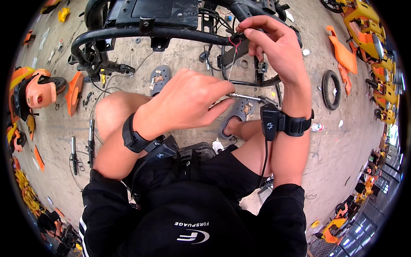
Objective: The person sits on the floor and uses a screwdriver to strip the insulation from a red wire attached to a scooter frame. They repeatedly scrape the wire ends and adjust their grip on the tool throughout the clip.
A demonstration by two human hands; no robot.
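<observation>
My left hand [186,100] is closed, its thumb and forefinger pinched on a thin pale wire [232,68]. The wire runs up taut to the black tubular vehicle frame [184,34]. Beside those fingertips lies a slim silver rod [248,97] with a dark end; whether the hand also grips it I cannot tell. Above, my right hand [276,49] bends over the frame's right side, thumb and forefinger together at a small black part. What they pinch is mostly hidden. A red thread-like loop [234,43] hangs just below them.
Two shock absorbers [90,143] lie on the concrete floor at left. An orange-yellow scooter body [40,90] stands beyond them. To the right are a loose tyre [331,90], an orange panel [343,53] and a row of yellow vehicles [381,81]. Loose cables trail under the frame.
</observation>
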